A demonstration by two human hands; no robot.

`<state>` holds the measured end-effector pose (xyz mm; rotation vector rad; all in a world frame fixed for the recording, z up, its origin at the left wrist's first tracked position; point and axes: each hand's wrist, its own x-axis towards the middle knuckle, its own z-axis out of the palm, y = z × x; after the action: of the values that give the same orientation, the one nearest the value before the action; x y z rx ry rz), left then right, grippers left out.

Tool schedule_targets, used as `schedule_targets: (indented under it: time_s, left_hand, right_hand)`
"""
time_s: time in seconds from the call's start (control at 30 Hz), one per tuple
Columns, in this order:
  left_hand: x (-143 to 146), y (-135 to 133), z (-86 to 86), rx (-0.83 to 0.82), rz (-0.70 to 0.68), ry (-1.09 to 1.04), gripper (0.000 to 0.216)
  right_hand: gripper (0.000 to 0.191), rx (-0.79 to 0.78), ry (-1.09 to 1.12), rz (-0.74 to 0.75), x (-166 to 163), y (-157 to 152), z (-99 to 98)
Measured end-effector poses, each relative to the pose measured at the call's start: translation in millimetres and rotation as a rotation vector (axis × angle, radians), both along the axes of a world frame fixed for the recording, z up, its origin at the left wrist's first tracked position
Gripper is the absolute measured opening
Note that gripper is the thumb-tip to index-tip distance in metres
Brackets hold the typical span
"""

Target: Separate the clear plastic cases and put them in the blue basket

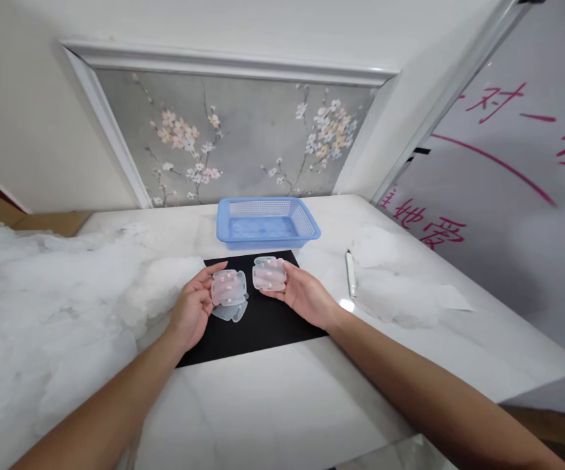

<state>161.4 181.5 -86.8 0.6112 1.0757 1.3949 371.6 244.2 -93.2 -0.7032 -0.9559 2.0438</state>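
Above a black mat (267, 323), my left hand (192, 310) grips a small translucent plastic piece (229, 287) by its left edge. The piece is flat with rounded tabs and small raised dots. A similar translucent piece (235, 312) shows partly from under it; whether it is held or lies on the mat I cannot tell. My right hand (306, 294) is closed on another such translucent plastic piece (269, 273), holding it by the right edge with fingers behind it. The two held pieces are side by side, a little apart.
Behind the mat stands a blue plastic basket (269, 243) near the wall. A white-handled pen-like tool (350, 274) lies on the marble-patterned table (273, 391) to the right. Heaps of clear plastic bags (67, 307) cover the left side. More thin plastic (400, 297) lies at right.
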Motion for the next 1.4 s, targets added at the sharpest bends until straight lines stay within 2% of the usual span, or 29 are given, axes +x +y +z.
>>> schedule_targets:
  time_s: [0.13,0.23,0.33,0.47,0.53,0.6,0.7,0.77,0.87,0.97,1.03,1.07,1.17,1.23,1.3,1.4]
  left_hand:
    - [0,0,-0.2,0.003,-0.007,0.005,0.067]
    - [0,0,-0.3,0.011,-0.012,0.005,0.067]
    - [0,-1,-0.2,0.017,-0.016,-0.012,0.067]
    - [0,-2,2.0,0.026,-0.039,-0.039,0.063]
    - [2,-3,4.1,0.038,-0.070,-0.062,0.060]
    - [4,-5,6.6,0.043,-0.104,-0.094,0.059]
    - [7,-8,10.1,0.039,-0.148,-0.141,0.059]
    - [8,-10,11.8,0.025,-0.173,-0.161,0.060]
    - [10,-13,13.4,-0.012,-0.196,-0.189,0.061]
    - [12,-16,13.3,-0.046,-0.247,-0.189,0.066]
    - [12,-17,12.6,-0.006,-0.258,-0.097,0.066]
    - [11,-16,12.1,0.038,-0.239,0.003,0.065]
    - [3,-14,11.3,0.175,-0.165,0.486,0.057]
    - [-5,-12,10.9,0.201,-0.230,0.785,0.049]
    - [-14,-10,10.5,0.198,-0.372,0.936,0.048]
    - [-27,-9,10.6,0.193,-0.520,0.957,0.072]
  right_hand:
    - [0.041,-0.009,-0.004,0.029,-1,1,-0.2]
    - [0.038,0.017,-0.024,0.011,-1,0,0.3]
    - [0.029,0.083,-0.082,-0.045,0,-4,1.9]
    - [0.041,0.220,-0.202,-0.105,0,-7,4.4]
    - [0.032,0.382,-0.269,-0.136,0,-8,4.6]
    - [0.020,0.622,-0.382,-0.171,2,-9,4.0]
    - [0.038,1.018,-0.573,-0.140,3,-9,2.6]
    - [0.045,1.208,-0.650,-0.075,2,-10,1.8]
    - [0.046,1.360,-0.710,-0.039,-2,-13,1.8]
    - [0.025,1.415,-0.696,0.021,-9,-19,4.1]
    - [0.011,1.284,-0.640,0.016,-11,-23,6.2]
    - [0.011,1.145,-0.603,-0.019,-12,-24,7.1]
    - [0.021,0.563,-0.428,-0.121,-9,-21,8.4]
    - [0.028,0.228,-0.271,-0.088,-5,-16,8.7]
    - [0.032,0.029,-0.148,-0.029,-1,-10,9.5]
    - [0.034,-0.098,-0.047,0.037,3,-5,11.3]
